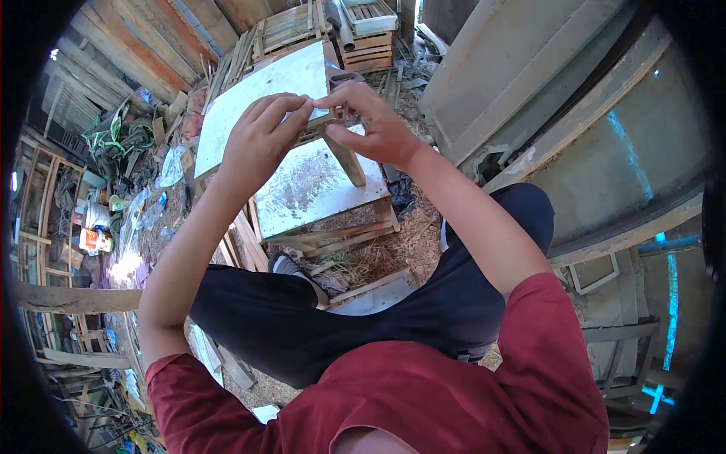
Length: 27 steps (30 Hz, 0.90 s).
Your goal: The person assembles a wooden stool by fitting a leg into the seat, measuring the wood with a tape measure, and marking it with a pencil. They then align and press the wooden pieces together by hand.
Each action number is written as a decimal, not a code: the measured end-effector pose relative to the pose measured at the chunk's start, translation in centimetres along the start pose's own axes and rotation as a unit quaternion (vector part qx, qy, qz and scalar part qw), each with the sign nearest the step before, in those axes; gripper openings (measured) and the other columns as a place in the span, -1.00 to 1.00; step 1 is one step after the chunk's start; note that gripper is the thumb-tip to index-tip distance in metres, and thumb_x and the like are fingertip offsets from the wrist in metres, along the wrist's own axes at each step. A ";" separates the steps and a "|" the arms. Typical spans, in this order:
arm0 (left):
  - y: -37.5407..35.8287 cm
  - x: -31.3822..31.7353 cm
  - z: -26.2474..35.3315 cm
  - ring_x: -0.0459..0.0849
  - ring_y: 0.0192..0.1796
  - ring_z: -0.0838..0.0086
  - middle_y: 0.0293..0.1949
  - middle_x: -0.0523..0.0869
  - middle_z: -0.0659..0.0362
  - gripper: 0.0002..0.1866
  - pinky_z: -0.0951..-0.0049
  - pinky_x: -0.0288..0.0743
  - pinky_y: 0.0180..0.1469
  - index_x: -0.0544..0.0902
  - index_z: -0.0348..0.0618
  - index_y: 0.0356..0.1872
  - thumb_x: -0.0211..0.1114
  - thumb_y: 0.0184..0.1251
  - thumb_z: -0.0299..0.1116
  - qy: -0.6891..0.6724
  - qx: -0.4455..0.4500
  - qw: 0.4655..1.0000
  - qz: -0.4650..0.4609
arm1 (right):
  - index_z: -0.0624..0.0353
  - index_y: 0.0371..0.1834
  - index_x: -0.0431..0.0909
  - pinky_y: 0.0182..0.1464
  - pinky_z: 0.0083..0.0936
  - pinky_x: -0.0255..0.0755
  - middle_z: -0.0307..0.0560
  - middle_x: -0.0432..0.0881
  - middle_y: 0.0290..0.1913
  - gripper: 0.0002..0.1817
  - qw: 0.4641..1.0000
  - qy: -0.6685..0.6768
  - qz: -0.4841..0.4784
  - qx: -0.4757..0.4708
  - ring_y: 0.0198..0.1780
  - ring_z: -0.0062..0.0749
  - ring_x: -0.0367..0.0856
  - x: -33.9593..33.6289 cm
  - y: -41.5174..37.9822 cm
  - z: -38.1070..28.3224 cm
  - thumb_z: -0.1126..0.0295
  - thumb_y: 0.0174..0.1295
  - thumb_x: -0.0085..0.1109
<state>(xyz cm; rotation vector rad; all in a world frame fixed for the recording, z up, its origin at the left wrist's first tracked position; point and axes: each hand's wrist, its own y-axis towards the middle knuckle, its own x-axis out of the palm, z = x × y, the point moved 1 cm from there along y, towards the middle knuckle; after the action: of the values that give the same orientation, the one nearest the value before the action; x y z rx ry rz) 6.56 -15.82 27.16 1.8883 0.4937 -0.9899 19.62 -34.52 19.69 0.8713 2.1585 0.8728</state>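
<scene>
My left hand [263,136] is over the front edge of a white-topped wooden table [257,87], its fingers bent and pinched together at the tips. From the other side my right hand [376,127] reaches in at the table's corner. Its index fingertip meets the left fingertips, and its thumb is lower, close to the table edge. Whatever is between the fingertips is too small or hidden to make out. Beside the right hand, a dark handle-like object [346,76] lies at the table's right side. Under the corner a wooden leg [345,157] slants down to a lower white board [302,185].
Wooden crates [368,53] and stacked slats [287,30] stand behind the table. Large panels [522,68] lean on the right. Scattered litter and a white-and-orange bucket [94,240] are at the left. My legs straddle a small board [374,293] on the shavings-covered ground.
</scene>
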 end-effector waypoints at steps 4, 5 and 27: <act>0.1 0.3 -0.2 0.73 0.16 0.15 0.10 0.72 0.11 -0.45 0.17 0.66 0.16 0.67 -0.15 0.25 0.43 0.16 -0.53 -0.009 -0.009 1.000 -0.001 | -0.02 0.13 0.78 0.27 -0.31 0.47 -0.18 0.64 -0.07 -0.63 0.999 -0.016 0.035 0.017 0.06 -0.26 0.61 -0.1 0.2 -0.6 0.40 0.21 0.43; 0.2 0.2 -0.3 0.72 0.17 0.14 0.11 0.72 0.09 -0.44 0.17 0.66 0.17 0.66 -0.16 0.26 0.42 0.15 -0.55 -0.020 -0.006 1.000 -0.004 | -0.02 0.13 0.78 0.27 -0.31 0.47 -0.18 0.64 -0.07 -0.63 0.999 -0.017 0.035 0.017 0.06 -0.26 0.61 -0.2 0.3 -0.5 0.40 0.21 0.43; -1.2 1.1 -0.2 0.67 0.27 0.11 0.18 0.68 0.04 -0.33 0.15 0.64 0.26 0.61 -0.22 0.36 0.37 0.10 -0.63 -0.032 0.006 0.999 0.013 | 0.06 0.20 0.74 0.17 -0.44 0.59 -0.18 0.72 0.05 -0.49 0.990 0.060 0.024 0.127 0.06 -0.46 0.68 -1.1 0.2 -0.6 0.29 0.16 0.64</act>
<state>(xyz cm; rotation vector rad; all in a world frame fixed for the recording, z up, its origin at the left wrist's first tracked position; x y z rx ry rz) 6.45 -15.09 25.69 1.8631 0.4250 -1.0360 19.81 -35.44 20.53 1.0211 2.3983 0.6980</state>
